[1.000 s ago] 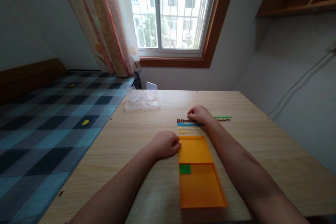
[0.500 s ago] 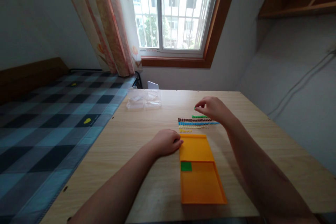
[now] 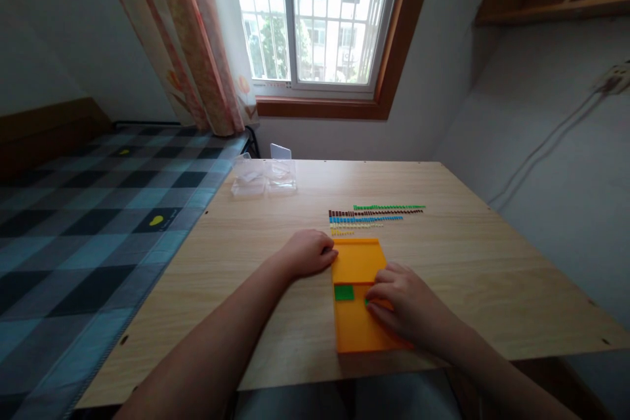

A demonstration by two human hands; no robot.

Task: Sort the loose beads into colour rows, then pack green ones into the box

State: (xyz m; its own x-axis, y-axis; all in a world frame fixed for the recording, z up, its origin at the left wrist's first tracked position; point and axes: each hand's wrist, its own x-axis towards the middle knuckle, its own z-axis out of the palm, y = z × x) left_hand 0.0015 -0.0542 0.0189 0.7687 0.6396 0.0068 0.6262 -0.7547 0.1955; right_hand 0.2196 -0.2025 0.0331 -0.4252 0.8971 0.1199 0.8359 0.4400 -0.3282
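My left hand [image 3: 311,252] is closed at the upper left edge of a flat yellow-orange plastic case [image 3: 371,335], thumb and fingers curled around its rim. The case lies opened out, its upper panel [image 3: 357,260] away from me. A green square block of small pieces [image 3: 344,293] fills the upper left corner of the lower half. Over the right side of that half, my right hand [image 3: 401,298] pinches a small green piece [image 3: 367,302], mostly hidden by the fingertips. Beyond the case lie rows of tiny pieces: green [image 3: 388,207], brown [image 3: 374,213], blue [image 3: 364,219], cream and yellow.
Clear plastic boxes [image 3: 264,178] with raised lids stand at the table's far left. A bed with a checked cover [image 3: 162,190] runs along the left of the wooden table [image 3: 467,243]. Behind are a curtain [image 3: 191,46] and a barred window [image 3: 325,20].
My right hand has come from the far green row back towards me, over the lower half of the case, with a green piece. My left hand keeps its place at the case edge.
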